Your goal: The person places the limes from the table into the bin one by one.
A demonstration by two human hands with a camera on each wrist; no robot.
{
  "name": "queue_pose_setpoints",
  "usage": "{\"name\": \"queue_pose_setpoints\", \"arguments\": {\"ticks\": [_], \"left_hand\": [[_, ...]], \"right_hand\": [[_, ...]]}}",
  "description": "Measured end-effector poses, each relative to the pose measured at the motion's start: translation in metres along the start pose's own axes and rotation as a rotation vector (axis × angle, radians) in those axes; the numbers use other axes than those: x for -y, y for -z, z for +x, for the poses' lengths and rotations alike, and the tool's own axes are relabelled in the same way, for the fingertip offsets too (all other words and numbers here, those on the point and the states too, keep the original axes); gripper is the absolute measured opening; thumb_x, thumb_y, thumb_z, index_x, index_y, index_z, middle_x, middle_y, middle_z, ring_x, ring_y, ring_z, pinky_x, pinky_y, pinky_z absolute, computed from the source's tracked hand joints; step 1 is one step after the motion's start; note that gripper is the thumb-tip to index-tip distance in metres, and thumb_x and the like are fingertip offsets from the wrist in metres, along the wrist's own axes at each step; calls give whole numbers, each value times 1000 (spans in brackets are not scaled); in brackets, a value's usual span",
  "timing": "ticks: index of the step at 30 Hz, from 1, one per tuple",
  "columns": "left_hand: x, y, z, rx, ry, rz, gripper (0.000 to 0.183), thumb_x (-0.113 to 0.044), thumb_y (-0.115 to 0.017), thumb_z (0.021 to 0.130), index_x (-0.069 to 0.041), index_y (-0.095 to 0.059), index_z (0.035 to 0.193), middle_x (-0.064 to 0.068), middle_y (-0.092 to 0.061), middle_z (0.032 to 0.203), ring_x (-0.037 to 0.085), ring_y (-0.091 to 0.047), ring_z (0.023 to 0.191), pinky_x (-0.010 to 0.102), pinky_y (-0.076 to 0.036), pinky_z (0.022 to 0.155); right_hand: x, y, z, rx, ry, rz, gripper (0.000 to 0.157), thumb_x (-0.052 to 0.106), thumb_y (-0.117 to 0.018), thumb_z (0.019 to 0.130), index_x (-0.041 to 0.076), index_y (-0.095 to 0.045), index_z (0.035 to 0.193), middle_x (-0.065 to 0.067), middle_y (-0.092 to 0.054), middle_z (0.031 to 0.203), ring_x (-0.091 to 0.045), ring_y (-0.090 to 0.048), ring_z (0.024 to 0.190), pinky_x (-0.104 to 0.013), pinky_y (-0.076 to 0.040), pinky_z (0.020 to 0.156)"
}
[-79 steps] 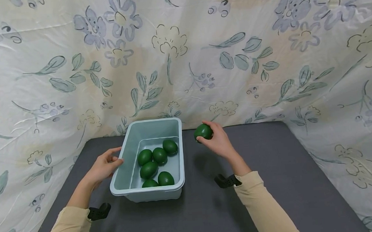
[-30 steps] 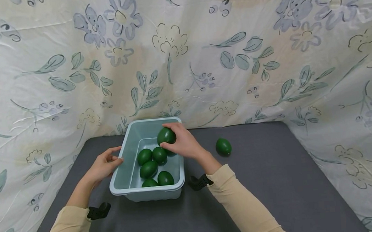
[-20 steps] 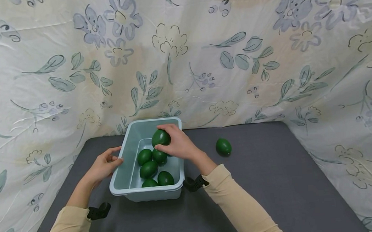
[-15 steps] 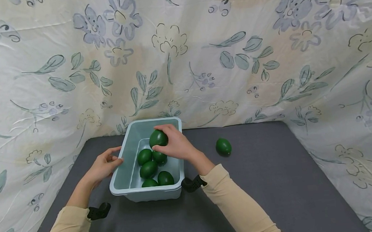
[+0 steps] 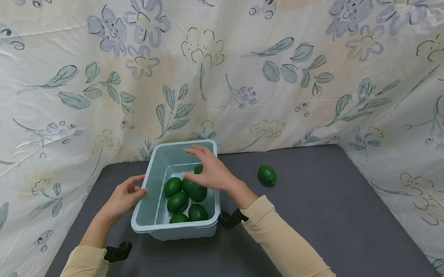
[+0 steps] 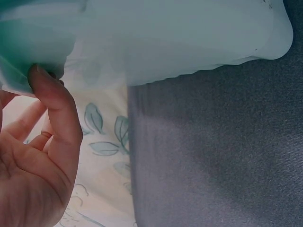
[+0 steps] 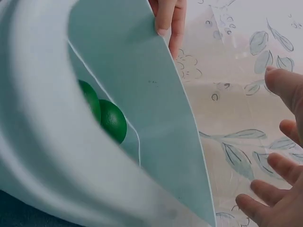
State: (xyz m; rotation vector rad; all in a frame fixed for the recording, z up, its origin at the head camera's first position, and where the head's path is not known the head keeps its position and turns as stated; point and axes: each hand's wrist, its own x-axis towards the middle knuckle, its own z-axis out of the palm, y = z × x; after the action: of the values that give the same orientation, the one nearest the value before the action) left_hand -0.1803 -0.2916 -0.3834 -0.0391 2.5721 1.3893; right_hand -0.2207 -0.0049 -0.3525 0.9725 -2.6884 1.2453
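Observation:
A pale blue-green plastic bin (image 5: 174, 227) stands on the dark tabletop, with several glossy dark green limes (image 5: 178, 202) lying in it. My left hand (image 5: 122, 199) pinches the bin's left rim; its thumb shows against the rim in the left wrist view. Above the bin's right side hovers my right hand (image 5: 213, 172), its fingers spread and nothing between them. It partly covers the limes below. In the right wrist view, the fingers of that right hand (image 7: 284, 184) are apart and touch nothing. A single lime (image 5: 266, 175) rests on the table, right of the bin.
The dark grey tabletop (image 5: 326, 217) extends to the right of the bin. A floral cloth (image 5: 218, 71) hangs behind the table and along its sides. Black straps (image 5: 232, 218) circle both wrists.
My right hand took a lime from above the table to over the bin, then let it go among the others. Its fingers have spread. The left hand stays at the rim.

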Motion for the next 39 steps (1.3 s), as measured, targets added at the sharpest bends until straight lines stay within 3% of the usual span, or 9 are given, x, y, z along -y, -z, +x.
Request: {"name": "queue_pose_setpoints", "arguments": {"ticks": [12, 18, 30, 39], "left_hand": [[2, 1, 1, 1, 5, 3, 63, -21, -54, 93, -9, -22, 146, 19, -54, 106, 21, -60, 83, 41, -53, 68], [2, 0, 1, -5, 3, 6, 63, -20, -54, 93, -9, -22, 146, 18, -55, 105, 21, -60, 83, 40, -53, 67], [1, -1, 1, -7, 6, 9, 62, -20, -54, 93, -8, -23, 146, 18, -54, 104, 21, -60, 83, 39, -53, 67], [1, -1, 2, -12, 4, 6, 62, -19, -54, 93, -8, -23, 145, 17, -55, 102, 20, -60, 81, 38, -53, 65]], "right_hand": [[-15, 9, -5, -84, 12, -15, 61, 34, -63, 86, 19, -38, 140, -3, -34, 145, -21, -35, 132, -43, -35, 100], [-28, 17, -10, -171, 17, -34, 58, 30, -64, 86, 17, -42, 137, -3, -41, 140, -20, -37, 130, -41, -36, 101], [-68, 34, -24, -287, -14, -56, 52, 24, -65, 86, 13, -48, 133, -6, -47, 134, -22, -44, 124, -42, -36, 99], [-102, 44, -39, -308, -74, -88, 51, 26, -64, 87, 17, -47, 134, -5, -45, 136, -24, -43, 124, -45, -37, 98]]}}
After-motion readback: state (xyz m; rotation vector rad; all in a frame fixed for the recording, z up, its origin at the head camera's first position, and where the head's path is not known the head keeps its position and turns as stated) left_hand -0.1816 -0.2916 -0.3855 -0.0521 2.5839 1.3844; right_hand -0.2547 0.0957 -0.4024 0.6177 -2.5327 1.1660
